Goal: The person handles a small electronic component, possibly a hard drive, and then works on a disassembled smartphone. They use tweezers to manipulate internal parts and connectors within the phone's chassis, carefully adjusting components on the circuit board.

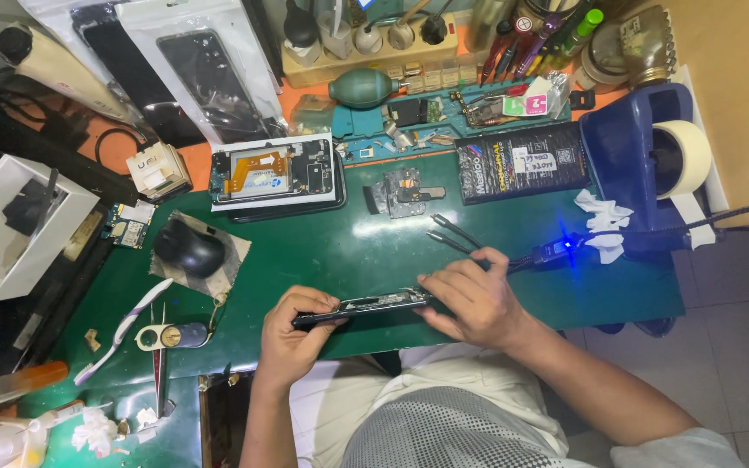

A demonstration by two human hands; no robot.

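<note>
The opened phone point(361, 307) lies edge-on at the near edge of the green mat point(322, 251), its long axis running left to right, slightly raised toward the right; it is held between both hands. The left hand point(298, 334) is closed on the phone's left end, thumb on top; the right hand point(472, 299) is curled over the right end, fingers pressed to the upper edge, and appears also to hold the black tweezers point(454, 236), whose tips point up and left; both hands are equally near, one per end. Left of the hands lie a toothbrush point(123, 329) and a computer mouse point(188, 247); beyond the phone, a loose small board point(402, 192), well apart; farther, a second opened phone point(275, 172) on a white box; right, a lit blue connector point(565, 246) and a tape dispenser point(643, 147). Nothing lies between hands and phone.
</note>
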